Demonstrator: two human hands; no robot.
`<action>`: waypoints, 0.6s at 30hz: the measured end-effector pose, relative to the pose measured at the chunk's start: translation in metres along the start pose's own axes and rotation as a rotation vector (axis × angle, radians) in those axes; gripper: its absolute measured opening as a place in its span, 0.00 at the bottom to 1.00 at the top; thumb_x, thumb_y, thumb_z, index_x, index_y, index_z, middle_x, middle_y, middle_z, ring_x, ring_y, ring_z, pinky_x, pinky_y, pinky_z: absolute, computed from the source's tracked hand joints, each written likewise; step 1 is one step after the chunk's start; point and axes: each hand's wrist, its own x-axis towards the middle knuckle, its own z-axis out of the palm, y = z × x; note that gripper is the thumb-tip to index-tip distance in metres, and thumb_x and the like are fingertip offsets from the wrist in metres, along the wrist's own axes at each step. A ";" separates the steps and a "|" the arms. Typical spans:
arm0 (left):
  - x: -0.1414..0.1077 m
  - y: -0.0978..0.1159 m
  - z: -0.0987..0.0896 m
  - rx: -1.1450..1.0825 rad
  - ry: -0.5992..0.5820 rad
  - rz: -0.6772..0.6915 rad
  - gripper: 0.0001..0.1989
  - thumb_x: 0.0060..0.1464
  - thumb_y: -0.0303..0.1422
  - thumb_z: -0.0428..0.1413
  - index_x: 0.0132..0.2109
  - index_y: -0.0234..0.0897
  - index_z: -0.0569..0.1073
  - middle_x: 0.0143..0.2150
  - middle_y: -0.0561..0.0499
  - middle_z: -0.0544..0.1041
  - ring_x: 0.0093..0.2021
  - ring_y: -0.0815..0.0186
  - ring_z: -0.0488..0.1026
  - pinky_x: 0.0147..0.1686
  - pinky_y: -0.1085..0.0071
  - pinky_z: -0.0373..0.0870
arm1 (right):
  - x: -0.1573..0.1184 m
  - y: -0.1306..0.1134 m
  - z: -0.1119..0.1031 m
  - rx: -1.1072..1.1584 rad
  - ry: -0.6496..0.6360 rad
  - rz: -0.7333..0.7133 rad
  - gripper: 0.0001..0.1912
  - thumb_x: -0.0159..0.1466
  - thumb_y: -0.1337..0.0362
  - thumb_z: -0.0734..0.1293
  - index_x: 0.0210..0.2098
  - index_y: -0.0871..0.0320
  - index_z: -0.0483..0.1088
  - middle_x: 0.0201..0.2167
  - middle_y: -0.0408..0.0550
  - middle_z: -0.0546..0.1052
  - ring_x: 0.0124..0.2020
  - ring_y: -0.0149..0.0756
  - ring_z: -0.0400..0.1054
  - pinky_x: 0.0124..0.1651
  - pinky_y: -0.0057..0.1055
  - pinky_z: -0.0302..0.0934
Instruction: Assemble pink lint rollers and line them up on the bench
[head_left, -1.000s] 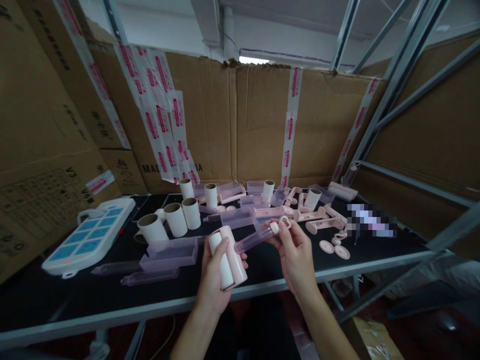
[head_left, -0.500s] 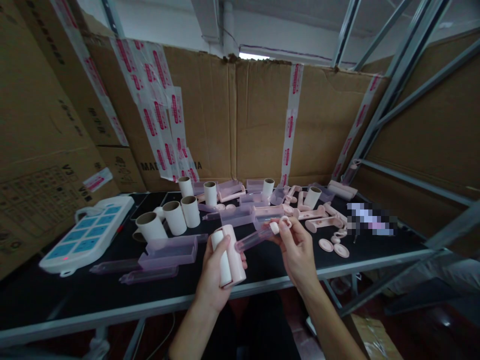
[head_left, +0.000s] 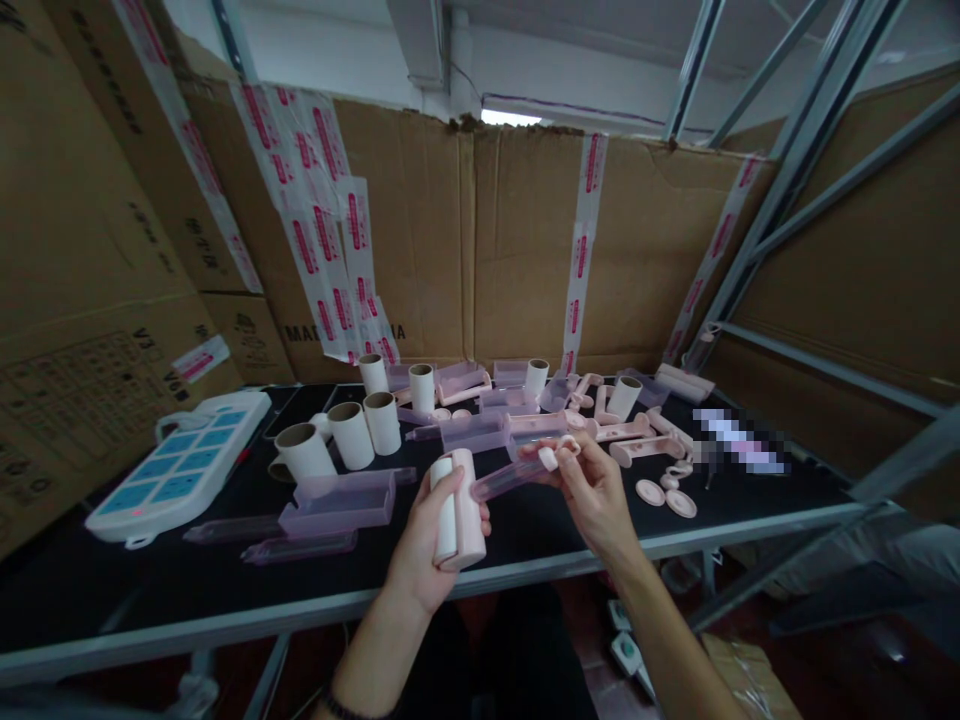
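My left hand point(head_left: 425, 530) is closed round a lint roller, its white paper roll point(head_left: 445, 515) lying alongside a pink half-round holder point(head_left: 469, 515). From the holder's side a translucent purple handle point(head_left: 510, 478) slants up to the right. At the far end of that handle, my right hand point(head_left: 596, 490) pinches a pale pink loop-shaped cap point(head_left: 568, 447) between thumb and fingers. A white collar point(head_left: 548, 459) shows where cap and handle meet; whether it is fully seated I cannot tell. Behind the hands lie a translucent purple case point(head_left: 474, 432) and several pink holders point(head_left: 649, 447).
Several white paper rolls point(head_left: 350, 436) stand at the left and back of the black table point(head_left: 150, 590). Left of my hands lie a purple case point(head_left: 337, 505) and loose handles point(head_left: 300, 547). A power strip point(head_left: 180, 465) sits far left; pink discs point(head_left: 680, 503) lie right. Cardboard point(head_left: 510, 250) walls the back.
Both hands keep their grips. The roller in my left hand has turned slightly more upright. The view has shifted a little.
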 end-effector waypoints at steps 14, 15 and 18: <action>-0.013 -0.022 0.014 0.088 0.109 0.372 0.27 0.50 0.38 0.66 0.53 0.47 0.62 0.31 0.57 0.76 0.23 0.65 0.77 0.24 0.69 0.78 | -0.010 0.012 0.015 0.114 0.310 0.057 0.16 0.65 0.49 0.69 0.38 0.56 0.71 0.37 0.47 0.78 0.39 0.38 0.76 0.39 0.37 0.77; -0.015 -0.024 0.016 0.082 0.118 0.406 0.28 0.49 0.37 0.67 0.53 0.47 0.62 0.32 0.56 0.77 0.24 0.65 0.78 0.25 0.69 0.78 | -0.010 0.011 0.018 0.126 0.333 0.068 0.16 0.65 0.49 0.68 0.39 0.56 0.70 0.38 0.47 0.79 0.39 0.38 0.77 0.40 0.37 0.77; -0.018 -0.028 0.022 0.057 0.132 0.464 0.27 0.48 0.37 0.67 0.52 0.46 0.63 0.35 0.55 0.77 0.25 0.66 0.78 0.27 0.70 0.78 | -0.013 0.006 0.029 0.186 0.322 0.085 0.17 0.65 0.48 0.68 0.44 0.54 0.69 0.41 0.49 0.80 0.43 0.40 0.78 0.44 0.40 0.76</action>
